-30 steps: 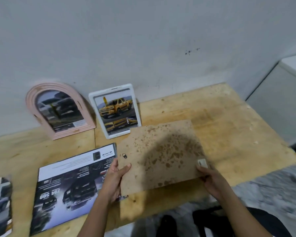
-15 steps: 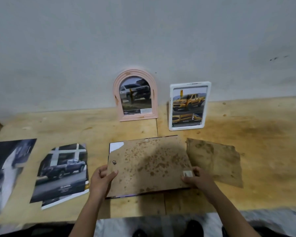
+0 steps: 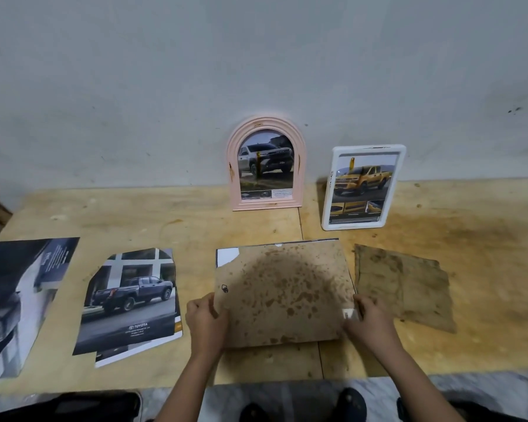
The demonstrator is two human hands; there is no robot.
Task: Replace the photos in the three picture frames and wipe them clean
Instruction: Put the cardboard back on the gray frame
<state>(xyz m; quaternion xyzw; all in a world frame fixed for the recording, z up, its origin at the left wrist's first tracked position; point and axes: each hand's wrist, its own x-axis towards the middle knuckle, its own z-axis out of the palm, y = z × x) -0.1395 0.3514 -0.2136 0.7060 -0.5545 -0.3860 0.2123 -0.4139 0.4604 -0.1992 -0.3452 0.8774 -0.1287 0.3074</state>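
Face-down frame backboard [image 3: 282,292] hides its photo; left hand [image 3: 206,322] at 9 o'clock and right hand [image 3: 371,322] at 3 each curl a closed grip on its edges.

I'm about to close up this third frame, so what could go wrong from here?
Both hands, left and right, grip the stained backing board near the table's front edge, so it could slide off. A white corner peeks out underneath, so the photo may sit crooked. The cloth looks dirty and may smear when wiping.
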